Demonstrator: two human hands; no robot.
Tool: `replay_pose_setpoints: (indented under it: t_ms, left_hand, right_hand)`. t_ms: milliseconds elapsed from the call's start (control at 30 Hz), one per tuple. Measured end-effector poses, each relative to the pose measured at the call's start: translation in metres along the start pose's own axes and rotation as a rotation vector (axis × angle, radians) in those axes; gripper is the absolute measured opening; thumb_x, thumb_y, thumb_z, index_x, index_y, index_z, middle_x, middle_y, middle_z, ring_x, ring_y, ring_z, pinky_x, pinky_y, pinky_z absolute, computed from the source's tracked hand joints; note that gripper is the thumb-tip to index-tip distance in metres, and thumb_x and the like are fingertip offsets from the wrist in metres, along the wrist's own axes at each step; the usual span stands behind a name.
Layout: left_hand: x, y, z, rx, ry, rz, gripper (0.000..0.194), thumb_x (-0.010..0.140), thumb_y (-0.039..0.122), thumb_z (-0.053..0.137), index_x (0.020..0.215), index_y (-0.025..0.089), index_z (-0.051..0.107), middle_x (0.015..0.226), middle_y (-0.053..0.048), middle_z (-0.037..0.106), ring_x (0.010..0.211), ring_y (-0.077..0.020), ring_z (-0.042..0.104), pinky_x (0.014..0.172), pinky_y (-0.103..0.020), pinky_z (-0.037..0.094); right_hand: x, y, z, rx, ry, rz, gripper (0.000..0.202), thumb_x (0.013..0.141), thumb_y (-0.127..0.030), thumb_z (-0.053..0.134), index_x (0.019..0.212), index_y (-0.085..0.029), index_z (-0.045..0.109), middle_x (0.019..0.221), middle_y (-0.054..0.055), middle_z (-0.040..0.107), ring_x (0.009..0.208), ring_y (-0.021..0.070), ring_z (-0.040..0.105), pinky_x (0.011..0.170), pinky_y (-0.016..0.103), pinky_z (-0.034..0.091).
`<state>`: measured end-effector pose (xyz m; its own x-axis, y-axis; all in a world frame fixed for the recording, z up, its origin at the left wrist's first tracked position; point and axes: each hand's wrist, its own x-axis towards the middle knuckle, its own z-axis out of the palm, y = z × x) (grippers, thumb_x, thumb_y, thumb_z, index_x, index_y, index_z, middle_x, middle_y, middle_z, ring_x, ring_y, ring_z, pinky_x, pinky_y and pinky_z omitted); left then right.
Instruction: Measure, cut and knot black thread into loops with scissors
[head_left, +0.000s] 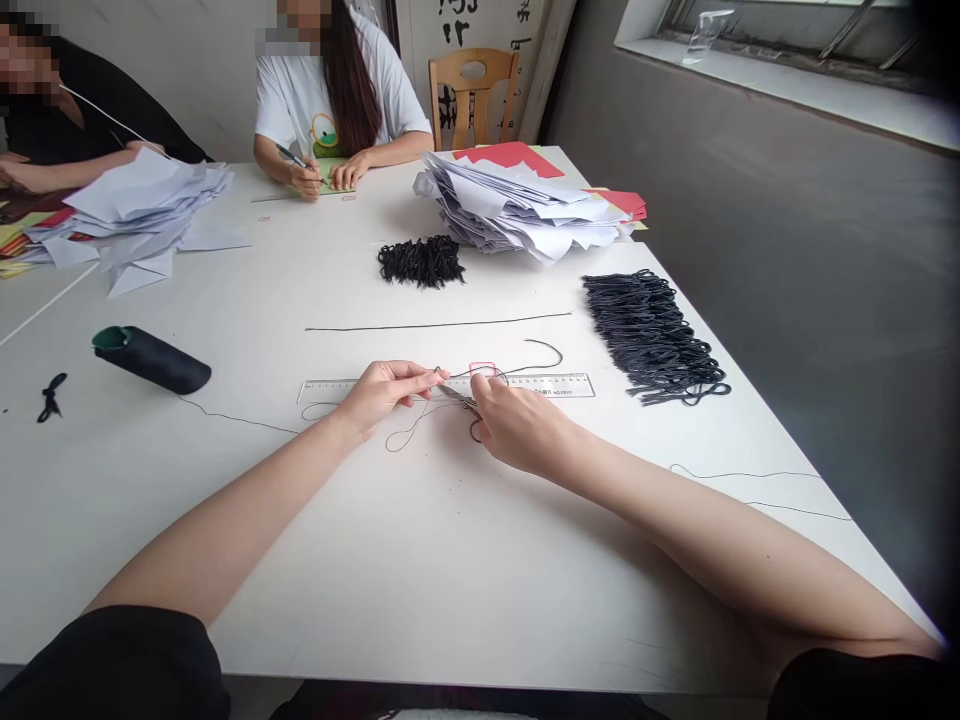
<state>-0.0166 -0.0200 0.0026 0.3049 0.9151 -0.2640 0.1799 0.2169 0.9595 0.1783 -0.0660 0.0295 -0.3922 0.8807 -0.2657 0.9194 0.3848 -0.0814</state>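
Observation:
My left hand [386,392] pinches a dark cord between thumb and fingertips above a clear ruler [577,386]. Close beside it on the right, my right hand [517,418] is closed round small scissors [453,394], whose blades point at the left fingertips. The cord's free end [551,345] curls on the table beyond my right hand. Thin thread [401,440] lies in loops under both hands and runs left to a black thread spool [154,360]. A straight black cord [439,325] lies behind the ruler.
Behind the straight cord is a small bundle of black loops [421,262]; a larger one [649,335] lies at right. Paper stacks [517,205] stand at the back and far left. Across the white table [337,580], one person writes on green paper; another sits at far left.

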Motion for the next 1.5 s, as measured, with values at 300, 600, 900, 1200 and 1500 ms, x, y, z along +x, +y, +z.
replay_pose_setpoints:
  t_ms: [300,600,900,1200,1500]
  left_hand:
    - [0.000,0.003,-0.001,-0.098,0.006,-0.029,0.025,0.066,0.044,0.080,0.072,0.020,0.075,0.115,-0.010,0.069,0.112,-0.0259,0.054,0.072,-0.030,0.041]
    - [0.002,0.003,-0.005,-0.177,0.025,-0.030,0.026,0.064,0.044,0.081,0.074,0.020,0.076,0.116,-0.009,0.069,0.108,-0.0214,0.055,0.079,-0.027,0.043]
    - [0.002,0.003,-0.009,-0.304,-0.011,-0.010,0.017,0.063,0.036,0.084,0.071,0.024,0.076,0.113,-0.005,0.069,0.093,-0.0148,0.057,0.068,-0.022,0.043]
    - [0.006,0.002,-0.013,-0.338,-0.019,0.056,0.016,0.063,0.035,0.084,0.068,0.023,0.076,0.106,-0.004,0.071,0.087,-0.0131,0.057,0.065,-0.021,0.043]
    - [0.003,0.003,-0.016,-0.347,-0.256,0.126,0.017,0.065,0.034,0.082,0.063,0.019,0.073,0.074,-0.005,0.069,0.083,-0.0178,0.060,0.100,-0.041,0.039]
  right_hand:
    - [0.002,0.018,-0.011,0.166,-0.035,-0.034,0.026,0.083,-0.017,0.057,0.107,-0.014,0.048,0.106,0.014,0.062,0.090,0.0243,0.063,0.064,0.028,0.040]
    - [-0.001,0.026,-0.022,0.152,-0.102,-0.086,0.025,0.080,-0.015,0.059,0.103,-0.018,0.049,0.105,0.008,0.062,0.081,0.0195,0.061,0.058,0.027,0.035]
    - [0.002,0.020,-0.022,0.104,-0.026,0.002,0.016,0.086,-0.034,0.055,0.093,-0.020,0.058,0.086,0.008,0.065,0.072,0.0213,0.060,0.054,0.027,0.031]
    - [0.009,0.023,-0.018,0.377,-0.041,0.033,0.009,0.088,-0.024,0.053,0.095,-0.020,0.058,0.082,0.005,0.067,0.065,0.0152,0.061,0.053,0.023,0.037]
    - [0.009,0.021,-0.023,0.522,-0.027,-0.004,0.014,0.089,-0.022,0.047,0.080,-0.020,0.057,0.076,-0.005,0.071,0.045,0.0070,0.057,0.053,0.022,0.039]
